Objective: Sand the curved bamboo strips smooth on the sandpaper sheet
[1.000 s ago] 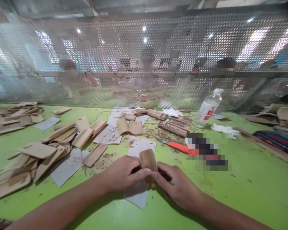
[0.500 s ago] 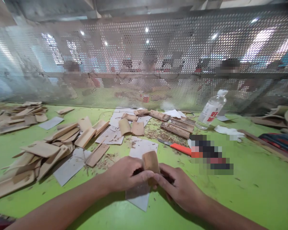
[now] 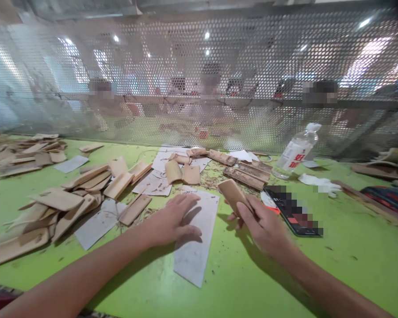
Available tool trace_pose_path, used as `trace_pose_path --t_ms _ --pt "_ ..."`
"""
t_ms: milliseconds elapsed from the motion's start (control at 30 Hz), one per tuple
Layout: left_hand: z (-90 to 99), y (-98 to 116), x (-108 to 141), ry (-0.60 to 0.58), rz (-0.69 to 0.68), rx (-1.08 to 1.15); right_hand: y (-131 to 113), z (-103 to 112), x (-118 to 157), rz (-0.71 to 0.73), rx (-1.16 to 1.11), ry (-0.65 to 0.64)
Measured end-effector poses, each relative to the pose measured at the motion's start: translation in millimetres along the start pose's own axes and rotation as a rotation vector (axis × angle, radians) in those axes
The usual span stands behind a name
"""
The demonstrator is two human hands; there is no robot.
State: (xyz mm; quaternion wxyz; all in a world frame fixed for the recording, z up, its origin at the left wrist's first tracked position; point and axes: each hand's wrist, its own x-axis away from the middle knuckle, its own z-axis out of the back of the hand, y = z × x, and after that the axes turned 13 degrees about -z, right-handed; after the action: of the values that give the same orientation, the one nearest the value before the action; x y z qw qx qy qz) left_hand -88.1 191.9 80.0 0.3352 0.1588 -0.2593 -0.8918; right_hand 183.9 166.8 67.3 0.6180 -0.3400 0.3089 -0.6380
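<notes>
My right hand (image 3: 263,223) is closed on a curved piece of bamboo (image 3: 232,194), holding it tilted above the green table. With fingers apart and nothing in them, my left hand (image 3: 177,218) hovers over or rests on a strip of white paper (image 3: 199,251); contact is hard to judge. Beyond the paper lie two short bamboo pieces, one pale and curved (image 3: 174,172), the other flatter (image 3: 191,174). The orange knife handle (image 3: 272,209) shows only in part behind my right hand; its blade is hidden.
Bamboo pieces lie heaped on the left (image 3: 58,198). A phone (image 3: 293,212), a water bottle (image 3: 293,152) and a white glove (image 3: 320,183) are on the right. A perforated metal screen (image 3: 152,79) stands across the back, with people behind it.
The bamboo piece was between both hands. My left hand has let go and opened, while my right hand has carried the piece to the right, over the knife's blade.
</notes>
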Motion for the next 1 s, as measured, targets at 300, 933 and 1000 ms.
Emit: trace_pose_path --t_ms 300,933,1000 --pt "-3.1 -7.9 6.8 -0.273 -0.014 -0.058 1.3 0.7 -9.7 0.295 0.367 -0.171" --pt "-9.2 -1.7 2.3 -0.29 0.071 -0.083 2.8 -16.4 1.5 0.576 0.581 -0.303" --pt "-10.0 -2.2 2.7 -0.292 0.064 -0.085 2.4 -17.0 2.4 0.592 0.574 -0.341"
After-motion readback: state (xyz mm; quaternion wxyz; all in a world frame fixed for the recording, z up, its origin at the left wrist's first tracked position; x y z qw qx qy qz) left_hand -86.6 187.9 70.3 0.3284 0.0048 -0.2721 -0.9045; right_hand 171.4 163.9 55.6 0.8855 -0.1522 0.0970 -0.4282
